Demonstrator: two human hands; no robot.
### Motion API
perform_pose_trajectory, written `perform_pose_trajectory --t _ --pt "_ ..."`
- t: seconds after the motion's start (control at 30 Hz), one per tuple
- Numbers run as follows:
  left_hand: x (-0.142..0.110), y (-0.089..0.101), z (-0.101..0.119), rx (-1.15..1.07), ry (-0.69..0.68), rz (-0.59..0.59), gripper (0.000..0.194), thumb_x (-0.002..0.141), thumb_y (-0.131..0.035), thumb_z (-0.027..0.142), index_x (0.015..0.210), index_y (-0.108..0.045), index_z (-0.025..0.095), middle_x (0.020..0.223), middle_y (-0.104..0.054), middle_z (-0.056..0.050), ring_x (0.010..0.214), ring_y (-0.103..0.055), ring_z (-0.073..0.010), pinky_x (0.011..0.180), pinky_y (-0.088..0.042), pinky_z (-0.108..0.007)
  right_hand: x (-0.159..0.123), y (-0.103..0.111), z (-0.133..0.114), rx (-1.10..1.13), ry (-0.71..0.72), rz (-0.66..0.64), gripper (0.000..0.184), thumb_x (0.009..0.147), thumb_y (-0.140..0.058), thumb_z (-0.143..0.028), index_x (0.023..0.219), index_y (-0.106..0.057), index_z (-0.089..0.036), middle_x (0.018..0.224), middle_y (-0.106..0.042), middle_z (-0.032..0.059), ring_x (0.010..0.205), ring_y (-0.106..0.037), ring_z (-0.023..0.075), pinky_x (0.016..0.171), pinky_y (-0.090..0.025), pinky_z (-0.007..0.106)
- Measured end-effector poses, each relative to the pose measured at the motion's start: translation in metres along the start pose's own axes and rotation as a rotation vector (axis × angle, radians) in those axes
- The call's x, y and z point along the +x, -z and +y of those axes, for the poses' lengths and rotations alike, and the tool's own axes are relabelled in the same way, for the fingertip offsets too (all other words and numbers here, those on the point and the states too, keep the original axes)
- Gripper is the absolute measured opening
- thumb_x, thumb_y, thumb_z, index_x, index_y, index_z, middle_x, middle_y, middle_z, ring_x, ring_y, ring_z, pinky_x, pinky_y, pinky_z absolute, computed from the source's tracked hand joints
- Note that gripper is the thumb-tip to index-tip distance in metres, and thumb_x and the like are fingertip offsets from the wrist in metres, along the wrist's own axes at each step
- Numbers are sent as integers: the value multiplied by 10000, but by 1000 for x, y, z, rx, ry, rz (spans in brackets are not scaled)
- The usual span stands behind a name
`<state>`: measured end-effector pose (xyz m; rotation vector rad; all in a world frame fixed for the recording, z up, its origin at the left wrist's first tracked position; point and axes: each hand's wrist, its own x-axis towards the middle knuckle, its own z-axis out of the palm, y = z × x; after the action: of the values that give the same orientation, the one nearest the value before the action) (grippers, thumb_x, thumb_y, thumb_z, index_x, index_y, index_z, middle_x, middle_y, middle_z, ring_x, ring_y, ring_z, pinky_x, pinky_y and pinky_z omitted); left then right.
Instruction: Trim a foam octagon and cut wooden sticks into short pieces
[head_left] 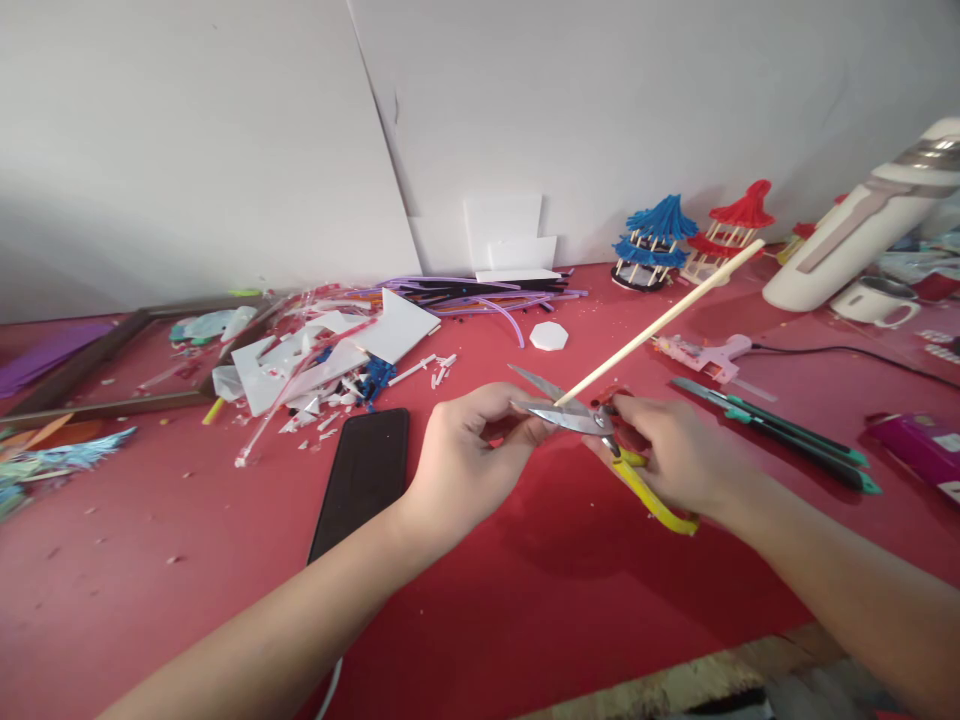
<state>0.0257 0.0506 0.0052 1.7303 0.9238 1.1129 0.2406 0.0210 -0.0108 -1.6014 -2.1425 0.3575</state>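
My right hand point(679, 455) is closed around yellow-handled scissors point(600, 425), whose blades are spread open. A long thin wooden stick point(660, 322) lies between the blades and slants up to the right. My left hand point(469, 450) pinches the stick's near end right at the blade tips. Both hands hover over the red table point(525, 600).
A black phone point(364, 478) lies just left of my left hand. White foam scraps and straws point(337, 350) are piled behind it. A glue gun point(705, 358), green-handled tools point(780, 432), two small pagoda models point(686, 238) and a white flask point(862, 230) sit to the right.
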Motion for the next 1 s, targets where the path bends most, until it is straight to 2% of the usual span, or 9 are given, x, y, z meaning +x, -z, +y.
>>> perform_pose_trajectory --t 0.13,0.23,0.57,0.77,1.0 --pt "-3 0 3 58 -66 27 118 798 -608 99 763 -683 183 748 -725 -19 665 -642 -138 612 -519 -243 1 0 -3 -33 23 61 230 823 -579 -374 748 -411 -236 634 -517 -17 460 -447 119 445 -314 248" --pt "-4 0 5 69 -110 19 174 791 -577 53 742 -668 192 723 -716 0 644 -639 -122 613 -512 -231 1 -2 -3 -24 30 61 237 818 -589 -390 794 -410 -238 671 -531 -10 513 -494 136 460 -334 249" --pt "-3 3 6 127 -136 -40 242 788 -512 9 820 -668 192 716 -711 14 622 -637 -105 578 -499 -204 1 -1 -1 -16 21 53 275 786 -620 -394 787 -399 -232 708 -539 2 545 -496 139 481 -337 249" --pt "-1 5 9 140 -137 -87 309 729 -468 -29 817 -666 192 764 -728 10 637 -652 -103 582 -507 -197 1 -2 3 0 86 75 203 770 -580 -333 775 -405 -231 673 -567 15 559 -533 155 485 -356 249" --pt "-2 5 15 126 -118 -102 345 691 -433 -42 759 -670 199 626 -648 29 572 -621 -99 550 -492 -188 -3 -4 11 -61 175 136 155 708 -535 -275 753 -392 -233 605 -534 -2 499 -491 144 468 -349 247"
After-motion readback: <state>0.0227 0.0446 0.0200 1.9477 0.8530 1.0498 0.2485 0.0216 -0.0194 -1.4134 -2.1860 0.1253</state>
